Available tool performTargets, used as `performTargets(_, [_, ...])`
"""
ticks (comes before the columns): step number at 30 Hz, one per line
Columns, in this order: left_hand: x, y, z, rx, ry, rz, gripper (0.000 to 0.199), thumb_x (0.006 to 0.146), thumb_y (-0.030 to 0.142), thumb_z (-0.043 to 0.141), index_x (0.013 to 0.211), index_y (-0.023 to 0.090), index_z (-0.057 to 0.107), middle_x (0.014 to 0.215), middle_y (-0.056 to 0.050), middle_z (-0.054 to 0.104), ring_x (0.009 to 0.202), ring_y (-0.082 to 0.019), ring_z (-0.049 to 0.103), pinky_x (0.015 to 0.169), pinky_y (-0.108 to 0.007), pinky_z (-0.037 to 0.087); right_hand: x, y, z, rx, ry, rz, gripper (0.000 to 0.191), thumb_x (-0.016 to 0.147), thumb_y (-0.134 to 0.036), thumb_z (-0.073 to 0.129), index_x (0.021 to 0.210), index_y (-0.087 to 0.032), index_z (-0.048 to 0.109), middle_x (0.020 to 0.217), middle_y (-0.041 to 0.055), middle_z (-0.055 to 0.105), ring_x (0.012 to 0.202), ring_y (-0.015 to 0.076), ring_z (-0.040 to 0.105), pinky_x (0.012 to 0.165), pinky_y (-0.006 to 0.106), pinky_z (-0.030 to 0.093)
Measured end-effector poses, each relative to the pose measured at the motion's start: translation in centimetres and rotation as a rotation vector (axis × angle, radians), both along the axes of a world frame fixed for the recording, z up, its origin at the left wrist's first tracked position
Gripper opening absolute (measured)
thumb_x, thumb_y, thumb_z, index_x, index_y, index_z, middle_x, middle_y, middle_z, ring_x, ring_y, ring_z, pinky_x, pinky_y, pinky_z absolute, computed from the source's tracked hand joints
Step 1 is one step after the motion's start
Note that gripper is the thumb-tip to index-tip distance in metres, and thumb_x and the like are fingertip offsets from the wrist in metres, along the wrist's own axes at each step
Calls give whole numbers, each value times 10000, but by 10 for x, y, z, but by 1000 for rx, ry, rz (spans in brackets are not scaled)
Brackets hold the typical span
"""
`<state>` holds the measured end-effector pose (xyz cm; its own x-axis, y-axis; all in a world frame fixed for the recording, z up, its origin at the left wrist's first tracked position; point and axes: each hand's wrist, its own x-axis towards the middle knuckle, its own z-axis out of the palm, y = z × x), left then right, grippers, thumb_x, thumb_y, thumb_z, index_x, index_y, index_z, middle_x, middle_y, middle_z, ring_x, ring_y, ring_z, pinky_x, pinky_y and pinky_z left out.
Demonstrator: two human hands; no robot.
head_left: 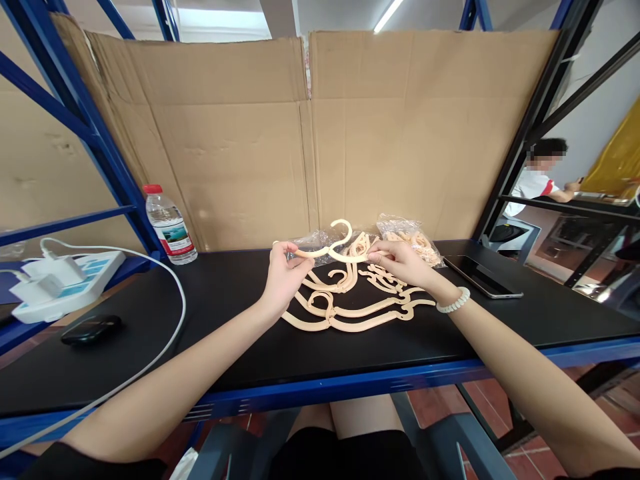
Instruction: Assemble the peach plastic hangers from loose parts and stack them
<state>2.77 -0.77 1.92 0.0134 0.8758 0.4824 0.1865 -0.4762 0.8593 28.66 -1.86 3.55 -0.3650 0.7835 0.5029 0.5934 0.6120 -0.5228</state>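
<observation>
Head view. You hold the pale hanger [320, 253] by both arms, up in front of the cardboard [240, 153] and, it seems, clear of the table [215, 293]. Left hand [285, 277]: thumb and fingers pinched narrow on the tip of one arm. Right hand [400, 260]: a similar pinch near the end of the other; the fingers hide that tip. The hook curls upward between your hands.

Handling, by judgement: looks like moulded plastic, so light, fairly stiff, a little slick. The middle, where the arms meet under the hook, looks jointed — likely the weak spot if twisted. Fingertip pressure should do. Best hold is well out on each arm, as you have it, or on the thick part just beside the joint; the thin hook seems a poor handle.

Below your hands, more hangers [370, 327] lie flat, some nested close together; lift those singly, as the hooks could catch. Behind, a clear bag [417, 243] of similar pieces — soft, crinkly film, probably slippery. A dark tablet or phone [483, 277] lies just right of the bag, near your right forearm.
</observation>
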Motion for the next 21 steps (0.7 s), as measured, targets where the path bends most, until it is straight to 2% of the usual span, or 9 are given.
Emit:
performTargets(3, [8,-10,0,-207,-264,-34,344,741,198,674,864,227,355,922,9,545,900,-159,680,885,-391,546,-1,-1,0,21,93,-20,350,935,-471,493,792,-177,618,717,13,530,607,136,426,548,264,336])
performTargets(5, [13,-16,0,-251,-333,-102,330,732,205,698,815,217,380,834,29,543,906,-167,683,913,-398,531,-3,0,-1,33,156,-43,346,928,-469,507,779,-178,619,651,-9,481,577,127,396,532,260,318])
performTargets(7, [17,-21,0,-198,-322,-160,298,715,205,722,758,202,427,811,25,568,978,-189,674,968,-398,493,-5,0,-2,20,219,-65,360,918,-490,516,776,-178,626,610,-24,444,537,116,361,502,257,289])
performTargets(9, [20,-25,-1,-132,-243,-202,231,716,215,729,731,187,500,870,-5,624,1069,-213,643,1009,-392,454,-8,0,-4,-16,278,-69,379,901,-526,531,789,-179,636,610,-24,450,521,111,360,483,255,275])
performTargets(11, [22,-28,-1,-151,-161,-272,182,731,240,733,829,177,593,997,-46,663,1094,-222,627,992,-388,462,-11,-1,-5,-51,327,-49,390,889,-552,542,819,-183,645,623,-18,474,527,114,387,479,251,285])
performTargets(13, [23,-30,-2,-241,-133,-372,320,752,278,743,1027,182,612,1063,-65,671,989,-203,659,898,-370,505,-14,-3,-6,-78,343,8,386,884,-557,555,846,-185,650,625,-16,486,540,119,413,488,248,307])
performTargets(16, [26,-32,-5,-314,-150,-509,484,780,331,749,1206,199,559,911,-29,686,740,-140,662,732,-306,513,-20,-7,-6,-122,289,175,358,889,-528,574,872,-181,661,717,6,549,606,127,474,537,248,377])
performTargets(19, [27,-33,-7,-335,-170,-575,458,796,389,740,1181,184,599,752,1,668,635,-113,631,657,-270,501,-23,-10,-7,-196,137,355,352,916,-510,547,928,-184,679,818,26,596,676,134,509,608,257,429])
performTargets(21, [27,-33,-8,-345,-165,-573,385,803,430,728,1072,167,648,717,-1,662,617,-112,633,636,-263,508,-21,-10,-7,-264,21,420,380,921,-531,529,971,-186,681,785,18,605,664,136,506,610,259,430])
